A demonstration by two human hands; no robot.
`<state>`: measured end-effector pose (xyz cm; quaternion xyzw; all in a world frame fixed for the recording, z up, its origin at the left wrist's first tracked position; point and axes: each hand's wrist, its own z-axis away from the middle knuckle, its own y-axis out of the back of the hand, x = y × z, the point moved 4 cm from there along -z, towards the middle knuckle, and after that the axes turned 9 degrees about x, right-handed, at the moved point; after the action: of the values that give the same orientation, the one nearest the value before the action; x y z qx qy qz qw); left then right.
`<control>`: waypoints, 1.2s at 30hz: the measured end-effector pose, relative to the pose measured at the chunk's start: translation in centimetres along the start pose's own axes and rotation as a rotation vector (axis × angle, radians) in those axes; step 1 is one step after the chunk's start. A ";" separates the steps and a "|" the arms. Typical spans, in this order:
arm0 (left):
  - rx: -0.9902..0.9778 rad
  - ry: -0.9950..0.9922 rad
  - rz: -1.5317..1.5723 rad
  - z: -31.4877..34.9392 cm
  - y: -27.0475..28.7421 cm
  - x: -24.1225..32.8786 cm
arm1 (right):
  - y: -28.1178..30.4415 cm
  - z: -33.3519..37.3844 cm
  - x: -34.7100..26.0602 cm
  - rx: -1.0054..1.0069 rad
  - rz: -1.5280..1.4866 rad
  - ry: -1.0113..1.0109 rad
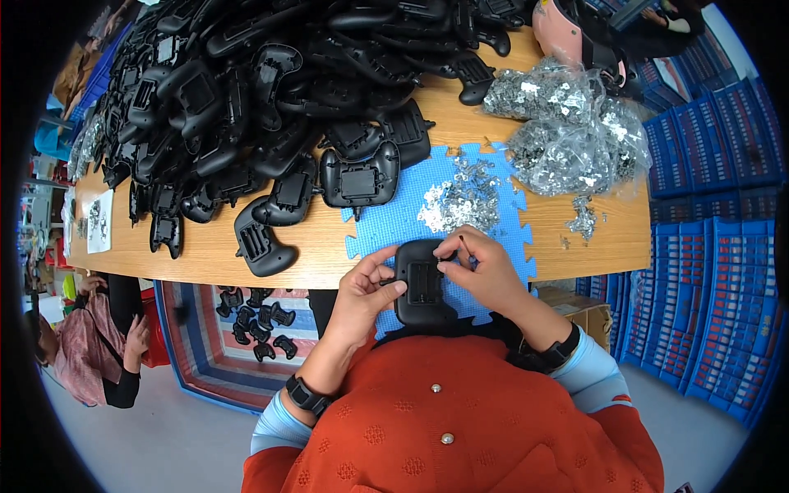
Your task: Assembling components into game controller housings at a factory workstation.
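A black game controller (417, 308), its battery bay facing up, rests at the near edge of a blue foam mat (386, 234) in front of me. My left hand (366, 289) grips its left side, thumb on the near face and fingers along the edge. Over its upper right corner, my right hand (481, 271) has its thumb and fingertips pinched together. Something small, dark and bluish shows between those fingers, too small to make out. Just beyond the controller, a loose pile of small silvery metal pieces (462, 204) lies on the mat.
A large heap of black controllers (271, 107) covers the left and back of the wooden table (329, 255). Clear bags of metal parts (575, 131) and a pink helmet (559, 33) stand at right. Blue bins (699, 304) line the right side. Another person (94, 337) sits at left, beside a controller-filled container (205, 353).
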<state>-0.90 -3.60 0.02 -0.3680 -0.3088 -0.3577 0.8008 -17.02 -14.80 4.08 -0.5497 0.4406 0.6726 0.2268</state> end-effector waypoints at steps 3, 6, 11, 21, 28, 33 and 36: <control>-0.004 -0.003 -0.003 0.0 0.1 0.0 | 0.1 0.4 0.4 -0.042 0.009 -0.094; -0.007 -0.003 0.000 0.0 0.0 -0.1 | 0.1 0.5 0.5 -0.045 0.012 -0.084; -0.009 -0.013 -0.006 0.0 0.0 0.0 | -0.2 0.5 0.0 -0.037 0.094 0.037; -0.036 -0.067 -0.049 0.1 -0.3 0.2 | -0.8 0.7 -0.6 -0.040 0.201 0.165; -0.047 -0.071 -0.050 0.2 -0.2 0.1 | -1.0 0.9 -0.5 -0.044 0.305 0.219; -0.056 -0.076 -0.051 0.1 -0.1 -0.1 | -1.1 1.0 -0.5 -0.064 0.325 0.250; -0.053 -0.071 -0.054 0.1 -0.1 -0.1 | -1.1 0.9 -0.2 -0.053 0.265 0.196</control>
<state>-1.06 -3.51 0.06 -0.3930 -0.3375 -0.3738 0.7694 -16.59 -13.45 3.87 -0.5554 0.5112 0.6513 0.0773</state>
